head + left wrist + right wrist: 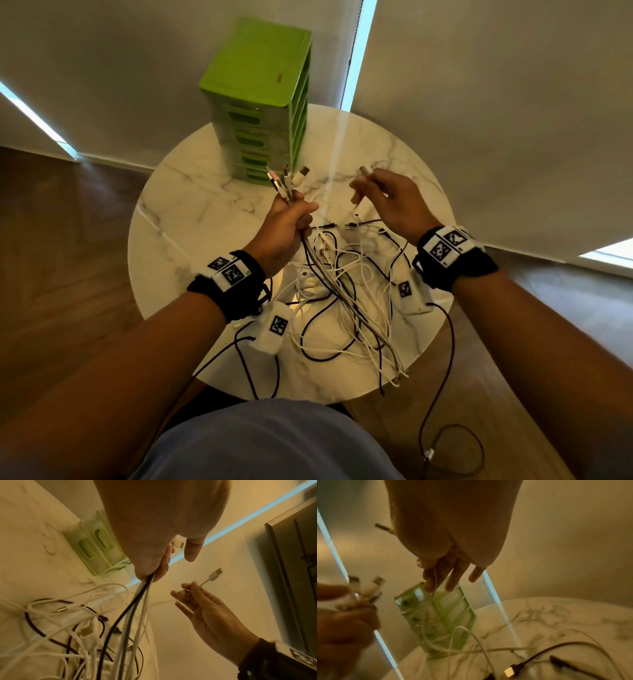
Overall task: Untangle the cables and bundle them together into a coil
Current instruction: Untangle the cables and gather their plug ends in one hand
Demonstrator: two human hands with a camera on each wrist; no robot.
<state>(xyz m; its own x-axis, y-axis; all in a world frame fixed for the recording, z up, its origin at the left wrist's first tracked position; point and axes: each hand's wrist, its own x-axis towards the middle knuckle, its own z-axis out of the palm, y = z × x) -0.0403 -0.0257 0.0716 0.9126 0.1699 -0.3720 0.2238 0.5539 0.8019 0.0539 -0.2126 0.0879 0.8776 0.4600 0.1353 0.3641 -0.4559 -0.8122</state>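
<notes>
My left hand (297, 214) grips a bunch of black and white cables (137, 608) in its fist, held up over the round marble table (191, 219). Their plug ends (287, 178) stick out above the fist. The rest trails down into a tangle of cables (342, 291) on the table. To the right, my right hand (364, 192) pinches one thin white cable (434, 595) between thumb and forefinger, just below its USB plug (215, 574). That cable runs down to the tangle. The two hands are apart. The left hand (342, 622) also shows in the right wrist view.
A green drawer unit (257, 102) stands at the back of the table, just beyond the hands. One black cable (452, 342) hangs over the table's front right edge and loops on the wooden floor. Pale curtains hang behind the table.
</notes>
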